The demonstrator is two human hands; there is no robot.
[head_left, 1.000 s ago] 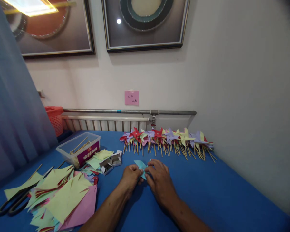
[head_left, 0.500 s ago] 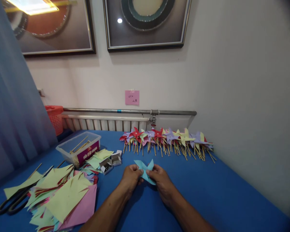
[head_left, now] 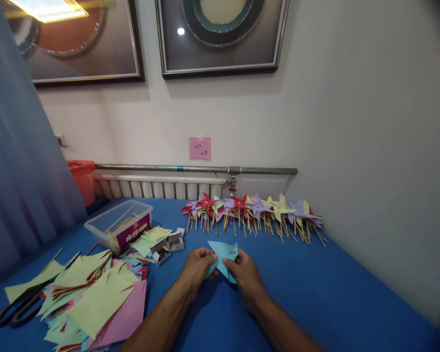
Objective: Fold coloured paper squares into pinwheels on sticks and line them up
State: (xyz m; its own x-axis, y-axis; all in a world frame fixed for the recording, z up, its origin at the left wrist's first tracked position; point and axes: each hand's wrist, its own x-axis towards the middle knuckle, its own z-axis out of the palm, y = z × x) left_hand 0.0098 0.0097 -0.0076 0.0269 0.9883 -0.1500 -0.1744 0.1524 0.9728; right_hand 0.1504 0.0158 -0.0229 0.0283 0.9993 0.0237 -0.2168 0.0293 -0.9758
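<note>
Between my two hands is a light blue paper pinwheel [head_left: 224,252], partly folded, held above the blue tabletop. My left hand [head_left: 199,266] pinches its left side, with the thumb on the paper near the middle. On the other side my right hand [head_left: 242,269] grips the paper, its thumb pressed near the centre and the fingers behind. The fingertips under the paper are hidden. Small grey boxes [head_left: 160,252] with dark little pieces, perhaps pins, stand left of my left hand.
Finished pinwheels [head_left: 258,206] on sticks lie in a row at the back. On the left are stacked cut paper sheets [head_left: 102,298], black-handled scissors [head_left: 20,308] and a clear plastic box [head_left: 90,226] holding sticks. A red basket [head_left: 83,181] sits behind, by the curtain [head_left: 25,146].
The blue paper has changed shape: its upper edge, earlier a notch between two raised points, now spreads wider and flatter. Both hands keep their hold in nearly the same place.
</note>
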